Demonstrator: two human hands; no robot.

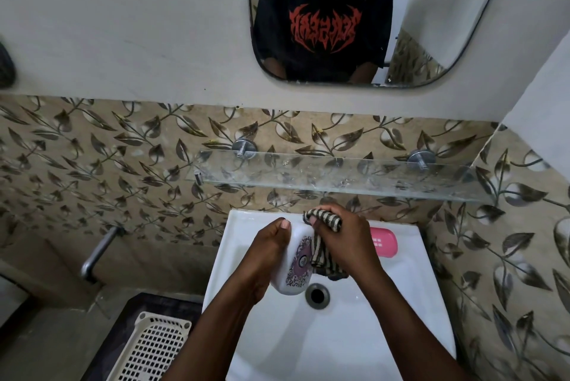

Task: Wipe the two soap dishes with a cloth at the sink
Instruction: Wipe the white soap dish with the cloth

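Over the white sink (385, 303), my left hand (265, 254) grips a white soap dish (294, 263) with a purple patterned lid, tilted on its side above the basin. My right hand (342, 242) is shut on a striped brown-and-cream cloth (324, 220), pressed against the dish's right edge; the cloth's tail hangs below my palm. A pink soap dish (384, 242) lies on the sink's back right ledge, partly hidden behind my right hand.
The drain (317, 295) sits just below the held dish. A glass shelf (339, 177) runs along the tiled wall above the sink. A mirror (354, 16) hangs higher up. A cream plastic basket (151, 350) and a metal pipe (98, 252) are to the left.
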